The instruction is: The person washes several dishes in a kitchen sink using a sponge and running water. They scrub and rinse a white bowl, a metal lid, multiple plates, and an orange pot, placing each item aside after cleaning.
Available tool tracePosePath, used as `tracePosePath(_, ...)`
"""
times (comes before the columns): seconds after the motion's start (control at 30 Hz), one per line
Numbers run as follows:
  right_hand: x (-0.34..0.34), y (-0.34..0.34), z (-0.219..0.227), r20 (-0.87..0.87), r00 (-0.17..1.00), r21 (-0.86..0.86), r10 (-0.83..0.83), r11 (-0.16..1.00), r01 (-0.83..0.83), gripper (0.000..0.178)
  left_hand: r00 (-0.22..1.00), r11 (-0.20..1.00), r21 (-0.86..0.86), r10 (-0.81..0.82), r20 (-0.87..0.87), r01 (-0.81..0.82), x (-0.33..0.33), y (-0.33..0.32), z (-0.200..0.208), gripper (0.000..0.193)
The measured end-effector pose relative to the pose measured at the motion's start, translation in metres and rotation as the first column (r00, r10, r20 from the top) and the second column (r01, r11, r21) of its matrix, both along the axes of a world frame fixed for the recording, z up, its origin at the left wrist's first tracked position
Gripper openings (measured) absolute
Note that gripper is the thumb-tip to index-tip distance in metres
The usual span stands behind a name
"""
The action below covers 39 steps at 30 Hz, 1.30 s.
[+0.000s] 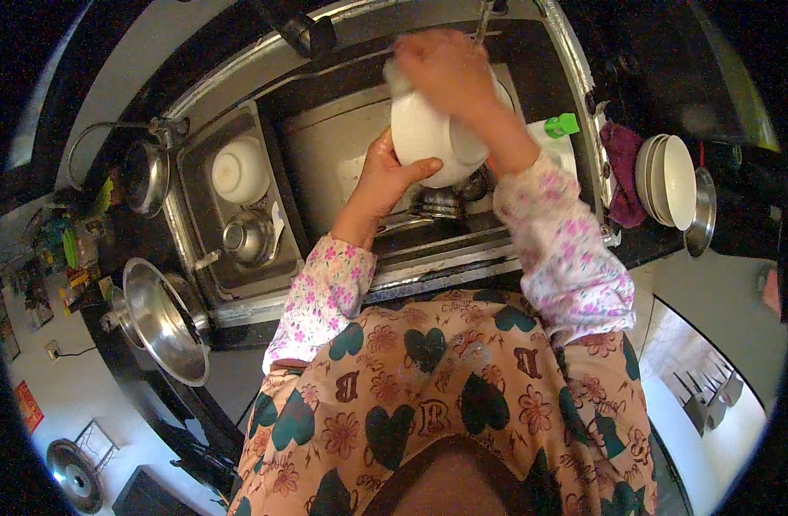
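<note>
I hold a large white bowl (428,138) tilted over the steel sink (325,146). My left hand (387,176) grips its lower left rim from underneath. My right hand (445,69) is closed at the bowl's upper edge and looks blurred; whether it holds a cloth or sponge I cannot tell. A steel pot (437,204) sits in the basin just below the bowl. Both sleeves are floral.
The left basin holds a white bowl (241,170) and a small steel bowl (249,236). A steel pan (166,318) lies at the left counter. A green-capped bottle (559,129), a dark red cloth (624,172) and stacked white plates (666,181) are at the right.
</note>
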State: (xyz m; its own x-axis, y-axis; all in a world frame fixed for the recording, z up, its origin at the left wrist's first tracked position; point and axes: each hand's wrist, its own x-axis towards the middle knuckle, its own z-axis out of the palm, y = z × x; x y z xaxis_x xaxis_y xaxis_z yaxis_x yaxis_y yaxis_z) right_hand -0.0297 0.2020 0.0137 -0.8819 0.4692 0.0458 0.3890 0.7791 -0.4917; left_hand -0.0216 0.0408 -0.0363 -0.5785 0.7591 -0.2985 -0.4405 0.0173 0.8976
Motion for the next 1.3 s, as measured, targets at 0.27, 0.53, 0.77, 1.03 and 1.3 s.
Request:
tracePosePath(0.27, 0.036, -0.028, -0.03, -0.204, 0.959, 0.338, 0.196, 0.934, -0.119, 0.042, 0.98, 0.98, 0.154, 0.101, 0.173, -0.128, -0.006, -0.002, -0.012, 0.059)
tracePosePath(0.53, 0.055, 0.026, -0.07, -0.376, 0.897, 0.061, 0.233, 0.972, -0.228, 0.041, 0.877, 0.926, 0.181, 0.231, 0.421, -0.332, -0.001, -0.007, -0.008, 0.048)
tracePosePath(0.77, 0.065, -0.029, -0.044, -0.304, 0.88, 0.241, 0.365, 0.923, -0.3, 0.042, 0.837, 0.94, 0.176, 0.164, 0.522, -0.294, 0.0, -0.005, -0.028, 0.041)
tracePosePath(1.03, 0.08, 0.015, -0.073, -0.258, 0.951, 0.044, 0.172, 0.985, -0.167, 0.044, 0.812, 0.887, 0.23, 0.227, 0.537, -0.401, 0.001, -0.006, -0.019, 0.045)
tracePosePath(1.3, 0.083, -0.048, -0.034, -0.217, 0.891, 0.338, 0.399, 0.887, -0.315, 0.042, 0.593, 0.796, 0.236, 0.183, 0.784, -0.557, 0.014, -0.002, -0.032, 0.04)
